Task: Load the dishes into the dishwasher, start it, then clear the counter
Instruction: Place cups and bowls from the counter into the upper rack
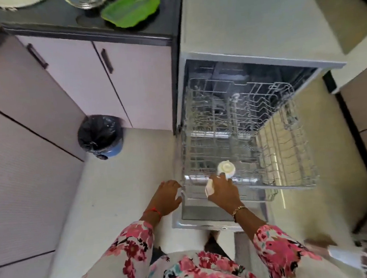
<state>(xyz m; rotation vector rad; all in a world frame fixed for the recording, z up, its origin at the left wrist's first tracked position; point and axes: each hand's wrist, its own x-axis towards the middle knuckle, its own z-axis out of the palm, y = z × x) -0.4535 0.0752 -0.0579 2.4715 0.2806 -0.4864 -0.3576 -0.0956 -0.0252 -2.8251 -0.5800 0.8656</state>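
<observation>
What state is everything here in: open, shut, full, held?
Dishwasher door: folded down, open.
Rack: pulled out, nearly empty.
Cup: sitting in the rack's near end.
Right hand: grips a small white item.
Left hand: fingers spread, holding nothing.
Cupboard doors: shut.
Bin: no lid, lined with a black bag.
Green plate: on the counter, not yet loaded.

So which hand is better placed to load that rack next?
The right hand, probably: it grips a white item at the front edge of the rack. The left hand is empty, beside the rack's corner.
</observation>
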